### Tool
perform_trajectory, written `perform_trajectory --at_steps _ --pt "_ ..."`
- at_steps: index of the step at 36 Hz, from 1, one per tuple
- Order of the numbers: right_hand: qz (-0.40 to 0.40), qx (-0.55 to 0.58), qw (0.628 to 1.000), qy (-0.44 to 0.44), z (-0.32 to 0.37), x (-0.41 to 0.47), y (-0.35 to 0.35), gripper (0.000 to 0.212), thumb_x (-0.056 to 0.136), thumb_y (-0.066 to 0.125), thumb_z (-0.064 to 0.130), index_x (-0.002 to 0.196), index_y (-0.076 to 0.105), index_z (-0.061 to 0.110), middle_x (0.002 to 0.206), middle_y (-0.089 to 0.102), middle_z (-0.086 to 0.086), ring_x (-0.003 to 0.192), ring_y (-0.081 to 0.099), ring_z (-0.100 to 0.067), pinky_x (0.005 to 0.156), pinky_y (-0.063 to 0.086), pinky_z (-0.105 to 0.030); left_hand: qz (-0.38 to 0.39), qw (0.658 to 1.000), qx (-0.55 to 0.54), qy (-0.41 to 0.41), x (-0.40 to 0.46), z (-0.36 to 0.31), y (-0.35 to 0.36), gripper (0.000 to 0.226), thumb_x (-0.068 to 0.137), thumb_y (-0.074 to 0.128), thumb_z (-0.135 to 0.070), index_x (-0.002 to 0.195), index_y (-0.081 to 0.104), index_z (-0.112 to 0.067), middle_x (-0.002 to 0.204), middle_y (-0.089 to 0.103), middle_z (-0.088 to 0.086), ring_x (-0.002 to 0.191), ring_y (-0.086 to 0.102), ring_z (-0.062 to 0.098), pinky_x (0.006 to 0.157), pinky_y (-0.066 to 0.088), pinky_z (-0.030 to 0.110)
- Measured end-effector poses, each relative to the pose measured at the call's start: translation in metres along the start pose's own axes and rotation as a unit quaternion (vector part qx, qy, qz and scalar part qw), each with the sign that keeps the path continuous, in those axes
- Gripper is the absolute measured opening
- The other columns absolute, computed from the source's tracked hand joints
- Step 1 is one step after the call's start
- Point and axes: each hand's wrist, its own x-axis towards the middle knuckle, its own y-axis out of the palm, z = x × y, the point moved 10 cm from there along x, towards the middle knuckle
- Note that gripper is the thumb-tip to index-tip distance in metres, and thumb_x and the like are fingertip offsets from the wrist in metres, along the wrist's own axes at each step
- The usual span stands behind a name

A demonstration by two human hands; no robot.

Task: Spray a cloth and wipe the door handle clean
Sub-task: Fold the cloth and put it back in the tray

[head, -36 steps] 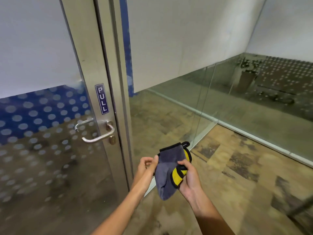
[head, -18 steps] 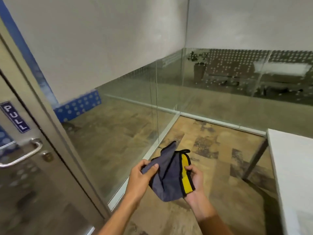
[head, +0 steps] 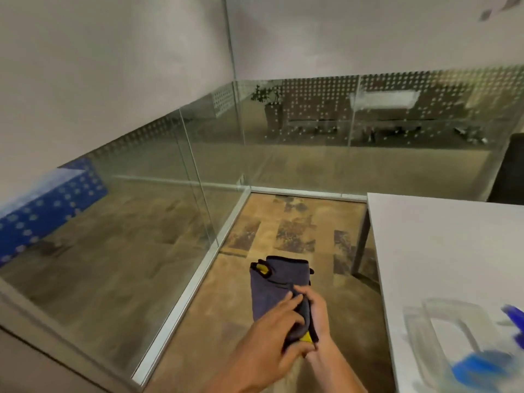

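Observation:
A grey-purple cloth with a yellow and black edge is held in front of me, low in the middle of the view. My left hand pinches it from the left with the thumb under its lower part. My right hand grips its lower right edge, mostly hidden behind the cloth. A blurred clear spray bottle with blue parts lies on the white table at the lower right. The door handle is out of view.
Glass partitions with a metal floor rail run along the left and back. Patterned carpet fills the corner. A table leg stands right of the cloth. A dark chair back shows at the far right.
My view has swung right, away from the door and its handle, bringing the white table and spray bottle in. Both hands have folded the cloth closer together.

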Motion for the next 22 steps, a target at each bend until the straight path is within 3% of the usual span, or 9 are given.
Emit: perform_trajectory --at_steps 2,4,5,7,12,16,18,20,22 --pt "0.005 0.005 1.000 -0.008 0.009 -0.003 -0.009 0.024 0.088 0.052 0.011 0.065 0.060 0.011 0.054 0.058 -0.004 0.050 0.057 -0.018 0.049 0.051 -0.029 -0.059 0.995 -0.080 -0.030 0.002 0.002 -0.010 0.045 0.089 0.063 -0.064 0.122 0.068 -0.033 0.146 0.045 -0.041 0.138 0.039 -0.017 0.109 0.040 0.010" --pt "0.014 -0.003 1.000 -0.026 0.018 -0.007 -0.013 0.018 0.075 0.070 0.021 0.078 0.060 0.006 0.063 0.063 -0.010 0.058 0.060 -0.025 0.061 0.050 -0.038 -0.169 0.968 -0.170 -0.079 0.000 0.015 -0.027 0.025 0.094 0.064 -0.048 0.112 0.071 -0.033 0.125 0.069 -0.027 0.118 0.065 -0.002 0.095 0.057 0.024" --pt "0.008 -0.005 0.999 -0.036 0.023 -0.006 -0.019 0.027 0.065 0.078 0.020 0.081 0.063 0.004 0.068 0.065 -0.012 0.062 0.062 -0.027 0.065 0.049 -0.039 -0.220 0.950 -0.198 -0.104 0.000 0.024 -0.034 0.016 0.097 0.064 -0.037 0.108 0.074 -0.030 0.116 0.074 -0.020 0.110 0.070 0.004 0.090 0.060 0.030" --pt "0.018 0.031 0.999 -0.041 0.031 -0.009 -0.023 0.025 0.064 0.070 0.016 0.085 0.070 0.004 0.077 0.068 -0.014 0.067 0.066 -0.028 0.067 0.053 -0.037 -0.251 0.937 -0.199 -0.138 0.011 0.038 -0.040 0.015 0.099 0.065 -0.016 0.108 0.076 -0.023 0.117 0.073 -0.014 0.112 0.069 0.010 0.090 0.059 0.035" --pt "-0.034 -0.051 0.998 -0.022 0.049 -0.004 -0.054 0.017 0.084 0.052 0.010 0.089 0.066 0.000 0.076 0.073 -0.017 0.070 0.070 -0.034 0.067 0.058 -0.044 -0.102 0.975 -0.151 -0.127 0.063 0.047 -0.011 0.039 0.101 0.063 -0.012 0.139 0.064 -0.016 0.156 0.046 -0.003 0.146 0.042 0.012 0.120 0.038 0.040" --pt "-0.056 -0.073 0.996 -0.021 0.065 0.001 -0.052 0.032 0.078 0.046 0.011 0.090 0.071 -0.005 0.079 0.072 -0.021 0.071 0.070 -0.033 0.066 0.058 -0.040 -0.020 0.994 -0.040 -0.099 0.103 0.048 0.014 0.041 0.101 0.063 -0.029 0.141 0.061 -0.025 0.164 0.030 -0.003 0.152 0.025 0.020 0.125 0.024 0.033" --pt "-0.071 -0.057 0.995 -0.033 0.078 0.007 -0.052 0.030 0.073 0.050 0.009 0.096 0.062 -0.007 0.085 0.067 -0.021 0.078 0.065 -0.031 0.073 0.054 -0.041 -0.053 0.993 0.013 -0.104 0.120 0.050 0.012 0.045 0.093 0.069 -0.044 0.135 0.062 -0.030 0.153 0.033 -0.004 0.144 0.027 0.021 0.118 0.032 0.036" --pt "-0.078 -0.043 0.994 -0.059 0.091 0.014 -0.054 0.024 0.069 0.054 0.007 0.089 0.062 -0.004 0.084 0.066 -0.020 0.076 0.064 -0.029 0.070 0.054 -0.038 -0.091 0.989 -0.005 -0.116 0.134 0.050 0.006 0.047 0.079 0.074 -0.061 0.116 0.061 -0.034 0.125 0.039 -0.013 0.122 0.041 0.014 0.099 0.041 0.024" --pt "-0.085 -0.029 0.993 -0.074 0.100 0.021 -0.055 0.022 0.069 0.057 0.007 0.086 0.065 -0.004 0.080 0.067 -0.018 0.070 0.066 -0.028 0.066 0.056 -0.036 -0.054 0.989 -0.036 -0.136 0.151 0.051 0.016 0.049 0.071 0.073 -0.072 0.099 0.053 -0.038 0.105 0.047 -0.019 0.098 0.052 0.005 0.079 0.043 0.014"
